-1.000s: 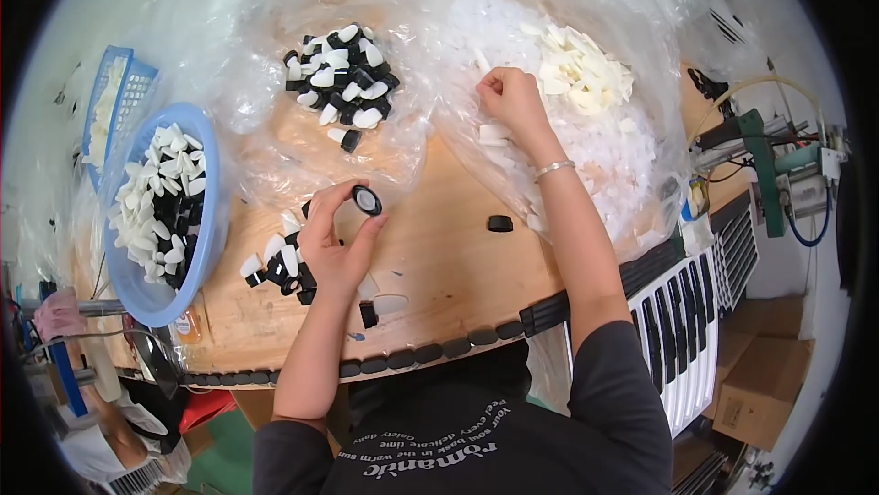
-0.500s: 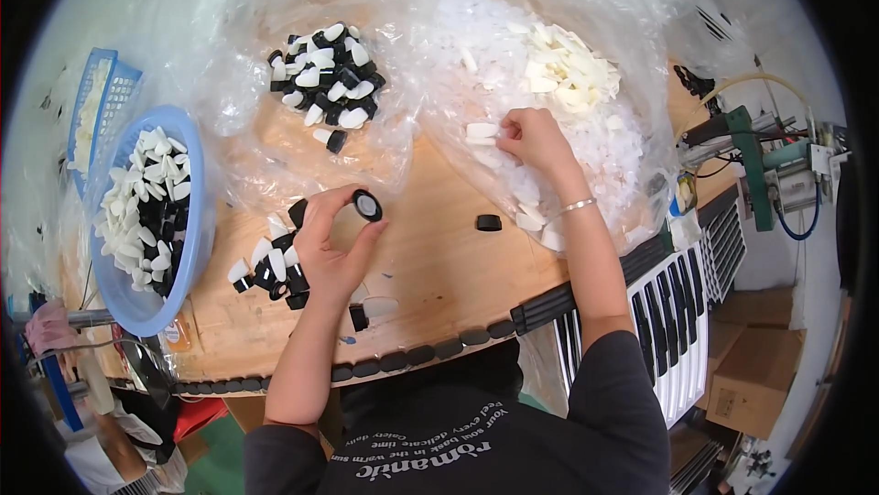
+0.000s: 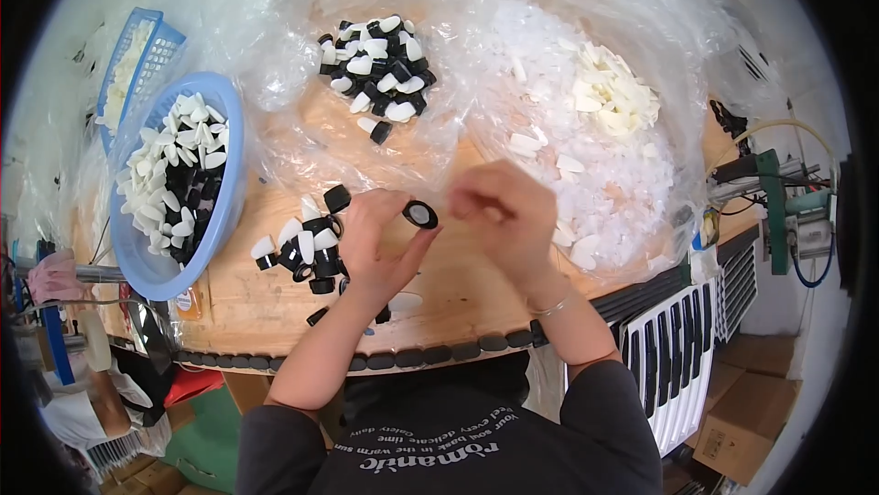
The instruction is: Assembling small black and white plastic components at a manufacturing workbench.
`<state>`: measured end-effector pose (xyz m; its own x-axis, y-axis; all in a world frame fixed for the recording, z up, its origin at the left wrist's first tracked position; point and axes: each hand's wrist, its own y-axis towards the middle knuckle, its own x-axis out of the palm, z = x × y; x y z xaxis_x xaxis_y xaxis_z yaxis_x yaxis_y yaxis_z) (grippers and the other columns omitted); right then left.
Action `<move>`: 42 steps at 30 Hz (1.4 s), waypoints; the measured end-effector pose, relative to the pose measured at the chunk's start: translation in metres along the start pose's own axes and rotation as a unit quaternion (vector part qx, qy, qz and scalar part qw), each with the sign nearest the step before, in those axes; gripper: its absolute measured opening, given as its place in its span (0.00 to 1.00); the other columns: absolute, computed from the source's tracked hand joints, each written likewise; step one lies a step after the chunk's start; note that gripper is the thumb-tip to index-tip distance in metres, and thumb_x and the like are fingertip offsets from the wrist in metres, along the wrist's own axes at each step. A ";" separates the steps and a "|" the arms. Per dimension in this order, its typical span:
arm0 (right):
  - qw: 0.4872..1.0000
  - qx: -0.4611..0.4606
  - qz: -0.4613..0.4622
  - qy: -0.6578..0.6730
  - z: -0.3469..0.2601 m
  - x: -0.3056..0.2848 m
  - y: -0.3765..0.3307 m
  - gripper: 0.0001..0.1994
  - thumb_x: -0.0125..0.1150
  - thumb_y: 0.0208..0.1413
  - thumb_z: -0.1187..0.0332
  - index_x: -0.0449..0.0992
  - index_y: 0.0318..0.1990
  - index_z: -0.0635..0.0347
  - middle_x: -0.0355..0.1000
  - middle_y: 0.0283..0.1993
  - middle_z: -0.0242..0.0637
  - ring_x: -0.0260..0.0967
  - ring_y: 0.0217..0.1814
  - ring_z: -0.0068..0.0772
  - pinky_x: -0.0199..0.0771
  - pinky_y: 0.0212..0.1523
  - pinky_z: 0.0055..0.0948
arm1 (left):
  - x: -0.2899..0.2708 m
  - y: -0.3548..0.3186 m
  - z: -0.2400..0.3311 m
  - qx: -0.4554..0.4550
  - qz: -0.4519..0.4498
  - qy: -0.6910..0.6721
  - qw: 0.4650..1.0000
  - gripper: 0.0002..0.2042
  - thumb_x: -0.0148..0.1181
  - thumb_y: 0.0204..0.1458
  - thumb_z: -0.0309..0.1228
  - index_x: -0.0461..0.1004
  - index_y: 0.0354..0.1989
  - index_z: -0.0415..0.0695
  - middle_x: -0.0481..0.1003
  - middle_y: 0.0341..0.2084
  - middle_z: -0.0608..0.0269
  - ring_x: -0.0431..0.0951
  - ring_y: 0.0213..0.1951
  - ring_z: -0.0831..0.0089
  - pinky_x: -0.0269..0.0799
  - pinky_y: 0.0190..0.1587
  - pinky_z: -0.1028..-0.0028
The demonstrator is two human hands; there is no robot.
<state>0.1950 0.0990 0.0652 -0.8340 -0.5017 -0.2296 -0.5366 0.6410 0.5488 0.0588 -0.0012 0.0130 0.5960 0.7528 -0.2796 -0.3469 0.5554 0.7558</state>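
Note:
My left hand [image 3: 380,243] is closed round a black cap [image 3: 420,214], pinched between thumb and fingers with its round open end turned toward my other hand. My right hand [image 3: 508,220] is close beside it, fingers curled together and blurred; what they hold, if anything, I cannot make out. Left of my left hand lies a loose cluster of black caps with white teardrop-shaped pieces [image 3: 307,240] in them. Farther back on clear plastic is a larger pile of the same parts [image 3: 375,65]. A white piece [image 3: 405,302] lies near my left wrist.
At left stand a blue basin [image 3: 235,142] of white and black parts and a blue basket [image 3: 137,69] with pale pieces. On plastic sheeting at right spread translucent white pieces [image 3: 613,184] and a cream heap [image 3: 618,87]. A green-and-metal fixture [image 3: 778,211] stands far right.
My right hand has come away from the white pieces on the plastic, toward the cap in my left hand. The whole view has shifted slightly; my left hand keeps its hold.

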 end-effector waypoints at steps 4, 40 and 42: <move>0.994 -0.074 0.044 -0.073 -0.004 0.015 -0.008 0.10 0.68 0.44 0.81 0.78 0.36 0.66 0.75 0.33 0.40 0.73 0.27 0.26 0.75 0.27 0.20 | 0.002 0.001 -0.001 0.028 0.014 0.034 0.999 0.24 0.74 0.32 0.21 0.72 0.42 0.39 0.75 0.36 0.55 0.75 0.38 0.58 0.71 0.41 0.65; 0.896 0.318 -0.071 0.301 0.014 0.020 -0.019 0.10 0.60 0.55 0.75 0.76 0.44 0.68 0.76 0.38 0.34 0.73 0.38 0.18 0.74 0.40 0.18 | 0.004 0.004 0.002 0.060 -0.001 0.030 0.998 0.22 0.71 0.30 0.18 0.76 0.40 0.36 0.78 0.36 0.55 0.75 0.37 0.58 0.72 0.39 0.68; 0.897 0.317 -0.071 0.299 0.016 0.021 -0.021 0.09 0.61 0.55 0.75 0.76 0.42 0.68 0.76 0.37 0.33 0.72 0.37 0.17 0.74 0.39 0.18 | 0.003 0.002 0.003 0.054 -0.017 0.023 0.998 0.24 0.69 0.31 0.15 0.74 0.43 0.37 0.78 0.38 0.52 0.75 0.41 0.59 0.71 0.44 0.67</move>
<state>0.1866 0.0848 0.0360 -0.6354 -0.7044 0.3165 -0.7551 0.6524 -0.0639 0.0620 0.0014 0.0158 0.5721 0.7504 -0.3310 -0.2458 0.5419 0.8037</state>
